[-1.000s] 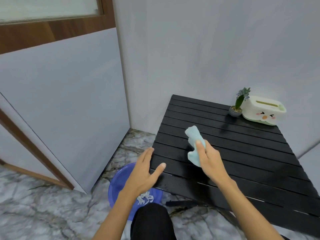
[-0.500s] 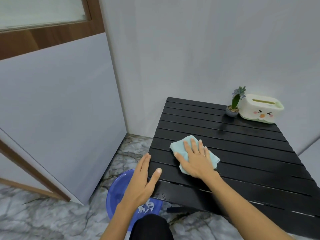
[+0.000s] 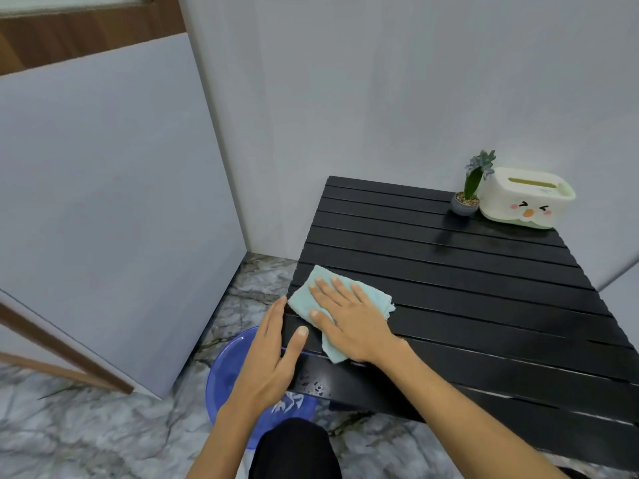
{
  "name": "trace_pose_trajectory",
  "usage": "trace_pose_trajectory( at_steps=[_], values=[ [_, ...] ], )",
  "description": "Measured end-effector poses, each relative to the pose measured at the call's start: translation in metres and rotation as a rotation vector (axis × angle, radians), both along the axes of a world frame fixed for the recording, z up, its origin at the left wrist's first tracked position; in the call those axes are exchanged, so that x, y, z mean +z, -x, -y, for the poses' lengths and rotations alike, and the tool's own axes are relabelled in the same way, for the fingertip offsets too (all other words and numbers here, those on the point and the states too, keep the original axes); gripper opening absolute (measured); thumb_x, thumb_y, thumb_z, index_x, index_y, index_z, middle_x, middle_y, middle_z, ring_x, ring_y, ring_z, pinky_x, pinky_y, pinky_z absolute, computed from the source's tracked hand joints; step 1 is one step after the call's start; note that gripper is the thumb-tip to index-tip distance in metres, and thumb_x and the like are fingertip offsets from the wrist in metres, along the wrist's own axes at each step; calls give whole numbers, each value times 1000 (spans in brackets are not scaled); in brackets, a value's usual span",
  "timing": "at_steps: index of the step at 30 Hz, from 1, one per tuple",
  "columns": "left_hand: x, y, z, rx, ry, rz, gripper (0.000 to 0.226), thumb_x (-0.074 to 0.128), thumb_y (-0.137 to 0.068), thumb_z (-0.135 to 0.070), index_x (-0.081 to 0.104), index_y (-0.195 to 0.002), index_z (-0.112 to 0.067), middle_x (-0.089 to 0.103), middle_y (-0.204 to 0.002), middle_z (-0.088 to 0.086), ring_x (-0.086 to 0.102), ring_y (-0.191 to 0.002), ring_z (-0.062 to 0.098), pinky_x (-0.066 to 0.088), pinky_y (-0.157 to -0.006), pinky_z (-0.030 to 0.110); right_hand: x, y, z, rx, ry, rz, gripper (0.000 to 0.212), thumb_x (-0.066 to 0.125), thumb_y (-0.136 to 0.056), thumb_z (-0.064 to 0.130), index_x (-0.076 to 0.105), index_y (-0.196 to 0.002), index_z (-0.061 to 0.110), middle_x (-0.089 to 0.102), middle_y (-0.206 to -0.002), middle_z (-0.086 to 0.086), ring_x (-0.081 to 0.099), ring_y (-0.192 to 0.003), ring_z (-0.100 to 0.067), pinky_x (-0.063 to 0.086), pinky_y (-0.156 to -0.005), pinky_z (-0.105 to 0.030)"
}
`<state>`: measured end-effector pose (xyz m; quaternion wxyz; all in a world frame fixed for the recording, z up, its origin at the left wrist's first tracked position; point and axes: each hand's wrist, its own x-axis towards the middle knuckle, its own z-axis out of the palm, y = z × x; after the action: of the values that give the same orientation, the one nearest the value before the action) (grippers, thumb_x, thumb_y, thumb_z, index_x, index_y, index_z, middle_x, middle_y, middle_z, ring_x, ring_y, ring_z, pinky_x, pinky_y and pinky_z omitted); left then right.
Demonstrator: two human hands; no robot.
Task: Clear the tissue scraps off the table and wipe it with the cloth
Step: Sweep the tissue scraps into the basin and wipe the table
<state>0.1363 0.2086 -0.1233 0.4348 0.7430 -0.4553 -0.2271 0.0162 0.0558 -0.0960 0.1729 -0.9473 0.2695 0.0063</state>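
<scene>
cloth (image 3: 340,299) pale teal | table (image 3: 484,288) black (slatted) | basin (image 3: 224,378) blue

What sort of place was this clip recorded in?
Probably a corner of a home or small indoor room, though that is a guess. A low black slatted table stands against plain grey walls on a marble-patterned floor, with a small potted plant and a cartoon-faced tissue box on it.
</scene>
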Motion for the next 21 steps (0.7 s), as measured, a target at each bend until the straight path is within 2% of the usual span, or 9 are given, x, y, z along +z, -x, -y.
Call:
trace_pose_trajectory(
  at_steps=[5,8,10,12,13,15,17,19,21],
  values=[
    [4,2,-3,9,-8,2,72,34,-95,-65,20,-156,-27,18,-159,-21,11,-142,-13,10,-108,2,6,48,-23,-71,14,-16,86,-13,-80,68,5,-157,34,-4,-163,15,-11,-149,-4,-12,-120,-31],
    [4,1,-9,12,-43,-6,64,36,-99,-56,20,-155,-29,18,-159,-23,10,-140,-17,8,-104,-1,3,79,-29,-206,71,-47,98,-23,-76,73,9,-157,30,0,-164,13,-5,-150,-6,-3,-121,-32],
    [4,-1,-14,0,-72,12,64,35,-99,-56,20,-155,-29,15,-158,-24,6,-136,-23,6,-102,-3,1,99,-32,-341,144,11,90,-6,-83,69,27,-155,26,17,-163,8,13,-151,-10,13,-120,-34],
    [3,-2,-20,-8,-84,21,63,33,-99,-56,20,-155,-30,15,-156,-25,4,-133,-26,6,-105,-1,0,115,-35,-453,213,87,75,20,-88,63,54,-141,21,45,-152,2,40,-141,-16,31,-110,-37],
    [3,-2,-22,-6,-82,18,63,32,-99,-56,21,-155,-30,16,-156,-25,5,-134,-25,7,-109,3,-1,120,-37,-459,232,94,69,28,-89,59,60,-134,18,51,-147,-1,46,-137,-19,33,-107,-38],
    [1,-5,-26,-7,-82,31,62,31,-99,-57,22,-155,-30,18,-157,-24,8,-138,-20,8,-112,7,-9,121,-43,-419,250,54,65,31,-91,54,56,-138,15,46,-151,-7,39,-141,-26,24,-111,-42],
    [-1,-9,-28,-15,-94,79,64,30,-99,-59,21,-155,-30,16,-159,-23,8,-141,-15,7,-110,7,-13,118,-47,-383,231,11,71,19,-93,56,34,-152,19,22,-162,-6,16,-151,-26,7,-119,-45],
    [-4,-13,-29,-14,-114,96,67,30,-98,-62,19,-155,-31,15,-160,-21,8,-142,-12,8,-112,11,-15,114,-49,-348,205,-18,74,5,-91,60,10,-155,24,2,-162,3,-2,-152,-20,-5,-120,-43],
    [-6,-18,-32,1,-124,104,71,29,-96,-66,20,-155,-30,16,-160,-19,10,-143,-9,9,-114,17,-16,111,-54,-310,213,-5,72,4,-95,62,12,-154,23,9,-162,5,4,-151,-19,-3,-120,-42]
  ],
)
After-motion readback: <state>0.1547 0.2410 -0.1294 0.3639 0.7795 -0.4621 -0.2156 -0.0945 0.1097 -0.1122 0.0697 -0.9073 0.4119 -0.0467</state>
